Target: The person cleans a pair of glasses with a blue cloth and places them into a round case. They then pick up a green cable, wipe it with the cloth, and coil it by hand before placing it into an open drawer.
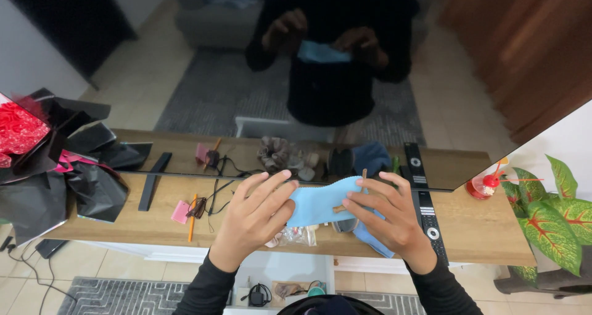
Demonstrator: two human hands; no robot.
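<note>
- My left hand pinches one end of the light blue cloth piece, fingers spread over its top; my right hand grips the other end, pinning a small wooden stick against it. The cloth hangs stretched between both hands, above the wooden shelf.
- The stick looks thinly held, so I judge it could slip out and drop among the clutter below if my right fingers loosen.
- Pulling my hands further apart may tug the cloth off one pinch; the left hold looks the shallower.
- Right beneath sit a clear plastic packet and more blue fabric; anything dropped there could be hard to pick out.
- The black remote control lies just beside my right wrist, near the shelf's front edge. A sideways sweep might knock it off.
- The mirror stands close behind, so pushing forward is limited.
- Left, the orange pencil and pink eraser lie near; black wrapping lies further along.
- Open room is mostly toward me and upward.
</note>
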